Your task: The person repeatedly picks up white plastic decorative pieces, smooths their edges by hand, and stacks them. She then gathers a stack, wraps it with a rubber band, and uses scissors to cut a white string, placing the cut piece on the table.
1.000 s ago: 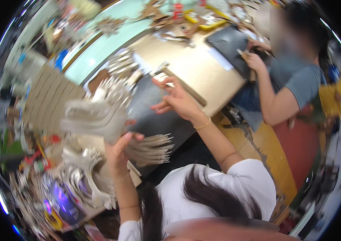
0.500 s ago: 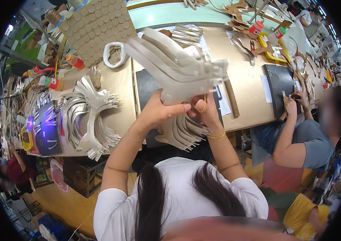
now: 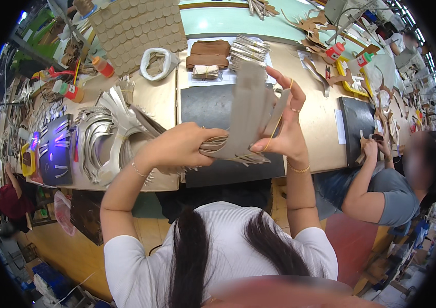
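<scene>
A stack of pale grey-beige cut leather pieces [image 3: 249, 105] is raised over the black board, partly smeared by motion. My left hand [image 3: 179, 146] is closed round its folded left end. To the right, my right hand [image 3: 289, 120] has its fingers spread, with a thin yellow rubber band [image 3: 278, 126] stretched between fingers and thumb. The thumb is against the lower right side of the stack. Under it all lies the black board [image 3: 205, 110]. Left of my left hand rest more stacked leather pieces [image 3: 118, 136], with a yellow band around one bundle.
Brown leather strips [image 3: 207, 54], a bundle of pale strips [image 3: 249, 50] and a white bag [image 3: 159, 65] are at the back. A panel with rounded tan pieces [image 3: 138, 33] stands far left. On the right, a co-worker [image 3: 377, 192] works beside another black board [image 3: 357, 120].
The stack has been turned so that it stands more upright. My left hand has shifted left to one end, and my right hand has risen and opened out, stretching the rubber band.
</scene>
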`<state>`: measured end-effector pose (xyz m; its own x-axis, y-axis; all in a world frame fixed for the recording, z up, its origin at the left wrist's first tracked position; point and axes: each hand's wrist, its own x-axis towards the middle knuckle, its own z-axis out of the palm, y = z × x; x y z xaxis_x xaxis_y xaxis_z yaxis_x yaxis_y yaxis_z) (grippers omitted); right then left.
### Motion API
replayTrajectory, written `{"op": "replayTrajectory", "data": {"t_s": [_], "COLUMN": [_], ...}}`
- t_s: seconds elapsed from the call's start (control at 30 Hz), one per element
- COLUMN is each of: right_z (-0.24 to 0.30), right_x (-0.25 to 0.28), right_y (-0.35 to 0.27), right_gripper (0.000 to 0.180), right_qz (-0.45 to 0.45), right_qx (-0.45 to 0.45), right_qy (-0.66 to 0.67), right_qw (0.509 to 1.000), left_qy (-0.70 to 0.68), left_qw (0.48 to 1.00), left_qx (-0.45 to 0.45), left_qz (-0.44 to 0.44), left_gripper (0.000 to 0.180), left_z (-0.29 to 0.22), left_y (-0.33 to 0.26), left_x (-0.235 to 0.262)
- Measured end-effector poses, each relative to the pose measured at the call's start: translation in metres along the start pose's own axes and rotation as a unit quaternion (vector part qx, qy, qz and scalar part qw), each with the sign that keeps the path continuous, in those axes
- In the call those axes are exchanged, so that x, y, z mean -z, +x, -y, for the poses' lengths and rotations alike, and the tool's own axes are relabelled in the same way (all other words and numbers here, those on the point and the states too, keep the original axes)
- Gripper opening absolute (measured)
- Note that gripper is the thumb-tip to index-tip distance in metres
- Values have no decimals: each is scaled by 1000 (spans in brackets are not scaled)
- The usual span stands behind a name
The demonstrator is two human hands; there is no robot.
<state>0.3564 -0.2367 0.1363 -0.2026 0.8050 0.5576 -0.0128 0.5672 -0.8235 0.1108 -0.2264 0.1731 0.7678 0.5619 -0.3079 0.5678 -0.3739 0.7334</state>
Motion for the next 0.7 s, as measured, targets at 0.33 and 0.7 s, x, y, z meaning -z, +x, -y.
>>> {"op": "replayTrajectory", "data": {"t_s": [0.33, 0.7], "right_z": [39, 7], "right_x": [-21, -42], "right_y": [91, 100], "right_gripper": [127, 121], "right_qz": [209, 387], "right_qx": [131, 28], "right_qy": [-31, 14], "right_qw": [969, 922], "left_qy": [140, 302], "left_qw": [982, 952], "left_qx": [32, -17], "left_qz": [126, 38], "left_gripper": [52, 42], "left_z": [-4, -3], "left_y": [0, -11], "left_x": [16, -6]}}
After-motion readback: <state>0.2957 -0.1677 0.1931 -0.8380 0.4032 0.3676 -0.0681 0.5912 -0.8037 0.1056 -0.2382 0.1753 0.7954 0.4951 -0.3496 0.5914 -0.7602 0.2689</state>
